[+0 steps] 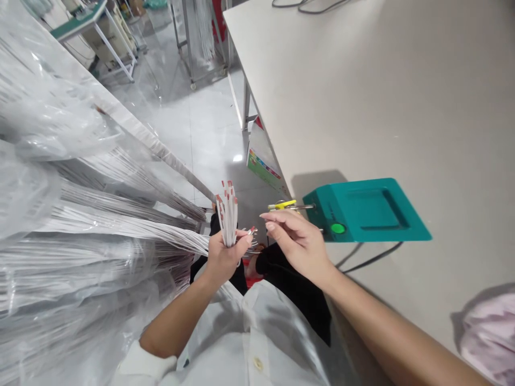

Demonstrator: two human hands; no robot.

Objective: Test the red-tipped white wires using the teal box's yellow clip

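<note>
My left hand (225,256) is closed around a bundle of thin white cables (229,214), whose reddish-brown tips point up and away from me. One cable end (252,231) sticks out sideways by the left thumb, toward my other hand. My right hand (300,244) has its thumb and index finger stretched out and slightly apart, with nothing visible between them. Just beyond those fingers, a yellow part (285,205) on a metal rod projects from a teal device (372,212) with a green round button (338,229). My right hand partly hides this front end.
Long bunches of white cables (132,222) in clear plastic hang over a rail (161,150) on the left. The teal device stands at the edge of a pale table (362,107), its black cord (374,258) running below. Pink cloth (491,338) lies at the right; a printed box (263,158) is under the table.
</note>
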